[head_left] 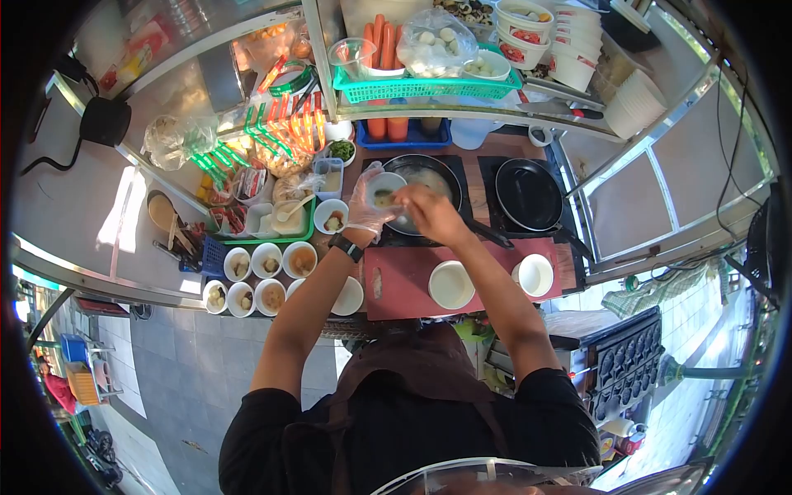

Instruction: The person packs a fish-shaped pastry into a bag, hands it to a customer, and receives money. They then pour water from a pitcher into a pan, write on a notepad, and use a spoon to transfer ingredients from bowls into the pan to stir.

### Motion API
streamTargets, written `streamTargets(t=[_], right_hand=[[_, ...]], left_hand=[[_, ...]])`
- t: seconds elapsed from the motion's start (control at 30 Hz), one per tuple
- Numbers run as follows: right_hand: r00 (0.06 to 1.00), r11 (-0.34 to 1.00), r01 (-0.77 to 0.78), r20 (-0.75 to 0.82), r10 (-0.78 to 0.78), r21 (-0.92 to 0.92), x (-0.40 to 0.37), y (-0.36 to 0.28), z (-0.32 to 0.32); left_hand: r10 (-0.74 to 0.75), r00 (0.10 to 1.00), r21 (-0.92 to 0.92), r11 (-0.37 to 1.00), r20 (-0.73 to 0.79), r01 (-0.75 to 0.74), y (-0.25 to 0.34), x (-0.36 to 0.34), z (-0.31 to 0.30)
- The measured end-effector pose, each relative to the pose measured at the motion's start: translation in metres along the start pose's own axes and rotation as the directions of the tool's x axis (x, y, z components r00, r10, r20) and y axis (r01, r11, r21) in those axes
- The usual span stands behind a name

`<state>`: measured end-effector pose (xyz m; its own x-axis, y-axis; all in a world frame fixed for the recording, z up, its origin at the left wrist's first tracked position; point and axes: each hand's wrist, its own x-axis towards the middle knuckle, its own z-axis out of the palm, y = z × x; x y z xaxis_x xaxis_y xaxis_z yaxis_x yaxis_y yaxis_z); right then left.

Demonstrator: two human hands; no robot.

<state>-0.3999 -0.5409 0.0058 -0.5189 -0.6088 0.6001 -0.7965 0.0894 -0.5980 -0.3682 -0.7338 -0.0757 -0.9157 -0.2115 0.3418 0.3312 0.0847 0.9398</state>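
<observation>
My left hand (369, 213), in a clear plastic glove, grips a white paper cup (384, 180) over the left side of a black pan (450, 172). Some food shows at the bottom of the cup. My right hand (432, 216) is closed just right of the cup, above the pan; whatever its fingers hold is hidden. Pale, cloudy liquid (429, 179) lies in the pan. Left of my left hand stands another white cup (332, 216) with food in it. Two white cups (451, 285) (535, 275) rest on the red cutting board (396, 276) below my right forearm.
Several filled cups (268, 261) stand in rows at the left. A second black pan (529, 195) sits on the right burner. Overhead, a shelf carries a green basket (429, 87) with sausages (384, 40) and a bag of white balls (439, 41). A knife (557, 108) lies at the shelf's right.
</observation>
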Motion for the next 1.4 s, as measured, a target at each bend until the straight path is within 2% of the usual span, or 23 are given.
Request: streamTargets(t=[0.03, 0.1, 0.2, 0.27, 0.3, 0.4, 0.43, 0.5, 0.53, 0.57, 0.6, 0.63, 0.7, 0.77, 0.8, 0.83, 0.87, 1.0, 1.07, 1.1, 1.17, 1.23, 1.4], right_hand=[[1.0, 1.0, 0.001, -0.003, -0.001, -0.002, -0.002, -0.004, 0.002], [0.999, 0.995, 0.037, 0.016, -0.035, -0.093, -0.005, -0.021, 0.004], [0.999, 0.956, 0.037, 0.025, -0.031, -0.291, -0.015, -0.017, 0.015], [0.988, 0.949, 0.143, 0.092, -0.122, -0.28, -0.017, -0.032, 0.023], [0.989, 0.949, 0.14, 0.091, -0.118, -0.283, -0.016, -0.032, 0.024], [0.998, 0.921, -0.012, -0.061, -0.012, -0.388, -0.006, -0.025, 0.02], [0.998, 0.921, -0.014, -0.062, -0.012, -0.389, -0.007, -0.026, 0.022], [0.995, 0.945, 0.064, 0.097, -0.034, -0.322, -0.007, -0.031, 0.025], [0.993, 0.955, 0.084, 0.1, -0.058, -0.283, -0.008, -0.034, 0.029], [0.993, 0.955, 0.08, 0.102, -0.053, -0.285, -0.006, -0.031, 0.028], [0.999, 0.933, 0.011, 0.048, 0.007, -0.36, -0.002, -0.025, 0.025], [0.998, 0.901, -0.059, -0.009, 0.062, -0.429, 0.002, -0.018, 0.022], [0.99, 0.904, -0.132, -0.015, 0.138, -0.407, 0.005, -0.021, 0.018], [0.99, 0.943, 0.034, 0.139, 0.014, -0.33, 0.002, -0.025, 0.025], [0.992, 0.956, 0.06, 0.127, -0.024, -0.289, 0.004, -0.026, 0.024], [0.992, 0.956, 0.056, 0.128, -0.019, -0.287, 0.006, -0.021, 0.02], [0.999, 0.941, -0.001, 0.036, 0.015, -0.338, 0.011, -0.012, 0.013], [0.997, 0.971, -0.031, 0.059, 0.046, -0.237, 0.005, -0.017, 0.013], [0.993, 0.981, 0.075, 0.106, -0.057, -0.177, 0.003, -0.012, 0.013], [0.994, 0.981, 0.066, 0.099, -0.049, -0.18, 0.005, -0.001, 0.01], [0.971, 0.977, -0.164, -0.198, 0.136, -0.134, 0.008, 0.023, 0.002], [0.941, 0.935, -0.328, -0.039, 0.335, 0.132, 0.003, 0.035, 0.0], [0.564, 0.653, -0.563, -0.342, 0.751, 0.507, 0.013, 0.122, -0.005]], left_hand=[[0.061, 0.998, 0.082, 0.995, -0.005, -0.061, -0.01, -0.001, -0.002], [0.007, 1.0, -0.215, 0.976, -0.002, -0.007, -0.004, -0.007, 0.0], [0.041, 0.996, 0.201, 0.979, -0.085, -0.023, 0.004, -0.02, 0.0], [-0.136, 0.98, -0.41, 0.91, -0.142, 0.067, -0.004, -0.022, 0.007], [-0.138, 0.981, -0.412, 0.909, -0.139, 0.069, -0.01, -0.023, 0.004], [0.025, 0.994, 0.232, 0.973, -0.111, 0.002, -0.009, -0.026, -0.007], [0.025, 0.994, 0.231, 0.973, -0.109, 0.001, -0.008, -0.026, -0.004], [-0.034, 0.989, -0.32, 0.947, -0.145, -0.015, -0.019, -0.024, 0.006], [-0.34, 0.939, -0.766, 0.617, -0.053, 0.18, -0.027, -0.017, 0.003], [-0.343, 0.938, -0.768, 0.614, -0.051, 0.183, -0.02, -0.021, 0.001], [-0.106, 0.983, -0.247, 0.967, -0.151, 0.066, -0.004, -0.027, -0.001], [0.15, 0.985, 0.368, 0.924, -0.088, -0.108, 0.011, -0.03, -0.002], [0.199, 0.976, 0.426, 0.893, -0.088, -0.144, 0.005, -0.03, 0.007], [-0.143, 0.974, -0.453, 0.89, -0.173, 0.05, -0.01, -0.026, 0.02], [-0.146, 0.974, -0.453, 0.89, -0.173, 0.053, -0.005, -0.026, 0.018], [0.088, 0.981, 0.016, 0.996, -0.173, -0.086, 0.001, -0.03, 0.012], [0.293, 0.954, 0.474, 0.85, -0.061, -0.231, 0.011, -0.03, 0.009], [0.381, 0.923, 0.466, 0.827, -0.051, -0.315, -0.02, -0.021, 0.016], [0.063, 0.993, 0.015, 0.998, -0.099, -0.062, -0.124, -0.026, 0.021], [0.059, 0.994, 0.014, 0.998, -0.09, -0.058, -0.094, -0.025, 0.023], [0.194, 0.978, 0.4, 0.905, -0.08, -0.147, 0.006, -0.019, 0.027], [0.17, 0.983, 0.373, 0.918, -0.071, -0.132, 0.0, -0.006, 0.025], [0.181, 0.963, 0.753, 0.6, 0.2, -0.269, 0.008, 0.036, 0.019]])
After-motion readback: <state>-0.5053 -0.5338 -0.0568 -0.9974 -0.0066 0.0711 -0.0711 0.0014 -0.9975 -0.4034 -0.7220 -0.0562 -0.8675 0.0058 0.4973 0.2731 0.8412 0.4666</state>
